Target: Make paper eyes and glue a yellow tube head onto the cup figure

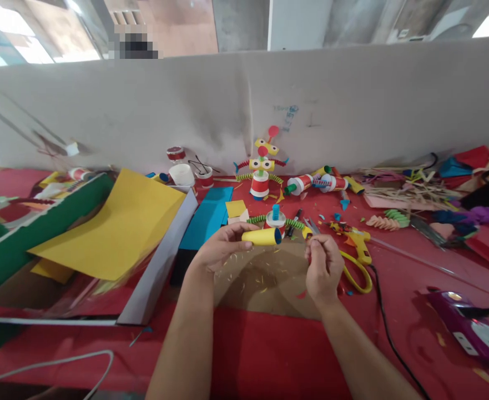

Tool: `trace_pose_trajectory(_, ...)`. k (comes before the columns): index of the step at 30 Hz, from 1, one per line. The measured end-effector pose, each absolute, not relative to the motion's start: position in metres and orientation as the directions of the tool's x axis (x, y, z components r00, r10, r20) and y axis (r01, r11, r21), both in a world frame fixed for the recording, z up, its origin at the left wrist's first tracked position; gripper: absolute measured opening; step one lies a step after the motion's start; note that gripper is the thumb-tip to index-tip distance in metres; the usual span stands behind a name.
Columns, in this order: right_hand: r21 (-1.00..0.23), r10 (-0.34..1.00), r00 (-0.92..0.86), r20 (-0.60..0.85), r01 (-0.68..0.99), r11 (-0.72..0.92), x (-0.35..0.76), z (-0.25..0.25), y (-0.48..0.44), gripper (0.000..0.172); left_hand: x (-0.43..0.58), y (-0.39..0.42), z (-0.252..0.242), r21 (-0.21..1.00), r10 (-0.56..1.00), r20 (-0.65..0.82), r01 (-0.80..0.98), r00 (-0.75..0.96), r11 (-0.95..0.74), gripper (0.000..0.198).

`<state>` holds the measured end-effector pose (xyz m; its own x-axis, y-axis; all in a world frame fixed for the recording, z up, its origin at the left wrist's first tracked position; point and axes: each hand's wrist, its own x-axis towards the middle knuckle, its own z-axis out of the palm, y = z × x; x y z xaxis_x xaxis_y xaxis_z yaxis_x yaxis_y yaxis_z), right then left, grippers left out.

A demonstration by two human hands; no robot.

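A yellow paper tube [261, 237], dark blue inside its right end, lies level between the fingers and thumb of my left hand [226, 244]. To its right my right hand [324, 264] is closed in a pinch. A small yellow piece [306, 231] shows at these fingertips, but I cannot make out what they hold. Just behind the tube stands a paper cup body [276, 218] with a blue stem on top and green folded-paper arms [295, 224] out to both sides. The tube hides part of this cup.
Brown board [252, 283] with scraps lies under my hands. A yellow glue gun [358, 244] with a black cord sits right, near a purple power strip [471, 325]. Left are blue paper [206, 216] and a box holding yellow paper [119, 228]. Finished-looking cup figures [261, 178] stand behind.
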<state>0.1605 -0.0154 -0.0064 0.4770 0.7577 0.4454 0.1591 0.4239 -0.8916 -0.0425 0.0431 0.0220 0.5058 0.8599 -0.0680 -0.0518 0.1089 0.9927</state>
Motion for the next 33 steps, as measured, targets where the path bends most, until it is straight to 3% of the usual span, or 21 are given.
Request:
trace_pose_trajectory(4, -0.889, 0.661, 0.633, 0.403, 0.097, 0.448, 0.167, -0.006, -0.008, 0.025, -0.024, 0.046, 0.012, 0.906, 0.804, -0.225, 0.422, 0.55, -0.036, 0.036)
trace_pose_trajectory(7, -0.886, 0.625, 0.671, 0.398, 0.104, 0.452, 0.172, -0.004, -0.004, 0.028, -0.013, 0.047, 0.006, 0.783, 0.795, -0.267, 0.603, 0.544, -0.15, 0.038)
trace_pose_trajectory(10, -0.894, 0.614, 0.684, 0.395, 0.131, 0.428, 0.175, -0.003, -0.003, 0.03, -0.022, 0.047, 0.008, 0.804, 0.797, -0.283, 0.585, 0.534, -0.106, 0.054)
trace_pose_trajectory(12, -0.896, 0.609, 0.687, 0.396, 0.141, 0.422, 0.175, -0.002, -0.003, 0.032, -0.04, 0.049, 0.01, 0.839, 0.846, -0.278, 0.545, 0.456, -0.018, 0.054)
trace_pose_trajectory(14, -0.893, 0.606, 0.687, 0.401, 0.144, 0.427, 0.174, -0.002, -0.004, 0.037, -0.059, 0.053, 0.009, 0.84, 0.934, -0.212, 0.541, 0.289, 0.023, 0.034)
trace_pose_trajectory(16, -0.894, 0.613, 0.683, 0.397, 0.138, 0.426, 0.173, -0.002, -0.005, 0.039, -0.075, 0.059, 0.003, 0.821, 0.999, -0.043, 0.57, 0.003, 0.034, 0.021)
trace_pose_trajectory(19, -0.906, 0.641, 0.668, 0.376, 0.119, 0.407, 0.169, -0.001, -0.006, 0.035, -0.082, 0.066, -0.008, 0.659, 0.965, 0.13, 0.747, -0.23, 0.089, 0.019)
trace_pose_trajectory(22, -0.907, 0.652, 0.66, 0.374, 0.114, 0.405, 0.167, 0.0, -0.005, 0.022, -0.071, 0.072, -0.016, 0.508, 0.985, 0.167, 0.861, -0.054, -0.039, 0.019)
trace_pose_trajectory(25, -0.906, 0.643, 0.663, 0.384, 0.137, 0.4, 0.167, 0.0, -0.004, 0.02, -0.058, 0.076, -0.018, 0.505, 0.982, 0.161, 0.848, 0.094, -0.164, 0.026)
trace_pose_trajectory(33, -0.916, 0.703, 0.601, 0.38, 0.14, 0.376, 0.165, -0.009, -0.009, 0.02, -0.047, 0.114, -0.006, 0.491, 0.992, 0.123, 0.87, -0.028, -0.036, 0.031)
